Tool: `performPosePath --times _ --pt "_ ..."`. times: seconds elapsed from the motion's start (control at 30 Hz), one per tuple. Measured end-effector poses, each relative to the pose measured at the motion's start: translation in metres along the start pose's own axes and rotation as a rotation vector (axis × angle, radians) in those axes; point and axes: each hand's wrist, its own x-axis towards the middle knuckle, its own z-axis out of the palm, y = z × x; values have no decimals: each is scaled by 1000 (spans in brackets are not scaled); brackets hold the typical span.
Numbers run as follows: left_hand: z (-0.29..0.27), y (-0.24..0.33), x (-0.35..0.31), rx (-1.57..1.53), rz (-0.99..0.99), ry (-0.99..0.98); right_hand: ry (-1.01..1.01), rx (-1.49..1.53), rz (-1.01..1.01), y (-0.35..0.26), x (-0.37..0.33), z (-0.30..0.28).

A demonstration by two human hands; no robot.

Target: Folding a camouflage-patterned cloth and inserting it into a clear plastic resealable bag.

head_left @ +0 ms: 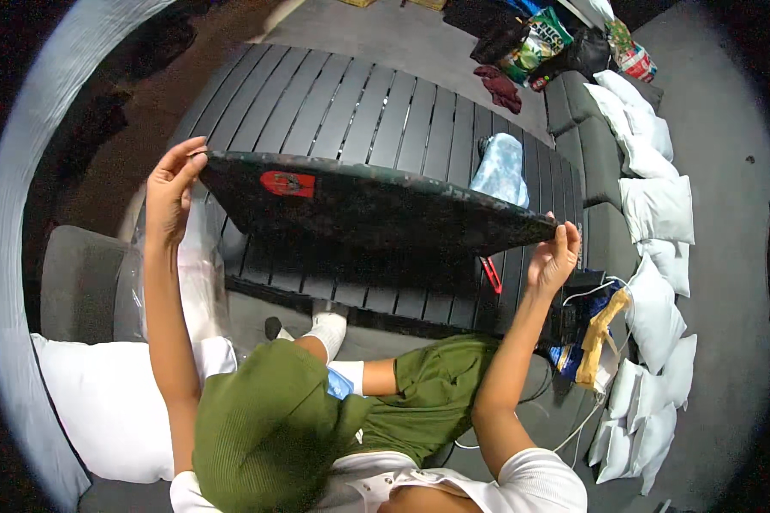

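A dark camouflage-patterned piece of cloth [359,201] with a red patch near its left end is stretched between my two hands above the table. My left hand [171,188] pinches its far left corner between thumb and fingers. At the opposite end, my right hand [556,258] grips the right corner. The near part of the cloth hangs down, and its lower edge blends into the dark tabletop. Just left of my right hand, a red cutter-like tool [491,275] lies on the slatted black table [316,98], partly hidden by the cloth. Behind it rests a pale blue mottled cloth item [503,167].
White pillows [659,209] line the grey sofa on the right. Cables and a blue-and-yellow bag [599,338] lie near my right forearm. Clear plastic wrapping [201,282] and a white cushion [103,402] are at the left. Several bags [543,43] sit beyond the table.
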Motion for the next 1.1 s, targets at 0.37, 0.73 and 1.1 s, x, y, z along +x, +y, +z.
performPosePath --times 0.37,0.73,1.1 --pt "13 -1 5 58 17 198 76 -24 6 11 0 -16" --pt "-14 -115 -1 277 -167 158 -370 -433 563 88 -37 4" --pt "-13 -147 7 243 -185 127 26 -126 567 141 8 -27"
